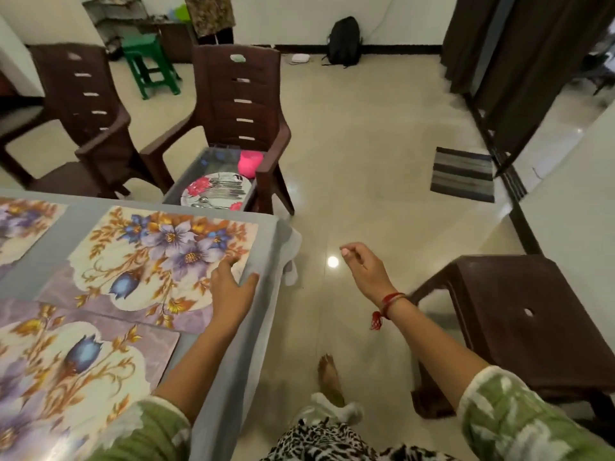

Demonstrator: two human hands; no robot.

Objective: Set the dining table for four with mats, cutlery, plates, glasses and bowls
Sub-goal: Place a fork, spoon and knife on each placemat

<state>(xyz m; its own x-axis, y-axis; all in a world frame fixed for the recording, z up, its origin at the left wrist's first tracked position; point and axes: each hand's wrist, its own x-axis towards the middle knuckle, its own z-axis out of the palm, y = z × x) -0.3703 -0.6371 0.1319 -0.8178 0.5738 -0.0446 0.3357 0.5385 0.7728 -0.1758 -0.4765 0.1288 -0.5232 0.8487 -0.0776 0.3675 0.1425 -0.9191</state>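
Nearest mat (66,367) runs off frame; left hand (233,291) presses flat fingers (229,262) on second mat (149,261). Right hand (362,267) hangs loosely curled, empty. Cutlery (223,189) on plate (196,187) blurs.

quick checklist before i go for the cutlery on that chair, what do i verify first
1. Four mats down: cannot tell. Only three show, and the table runs out of frame.
2. Corner mat flat and inside the table edge: ok. The left hand rests on its corner.
3. Right hand free to pick up: ok. It holds nothing.
4. Cutlery located: ok. It lies on the flowered plate on the chair seat.
5. Pink cup out of the way: ok. It stands behind the plate.
6. Cutlery count for four: cannot tell, too blurred.
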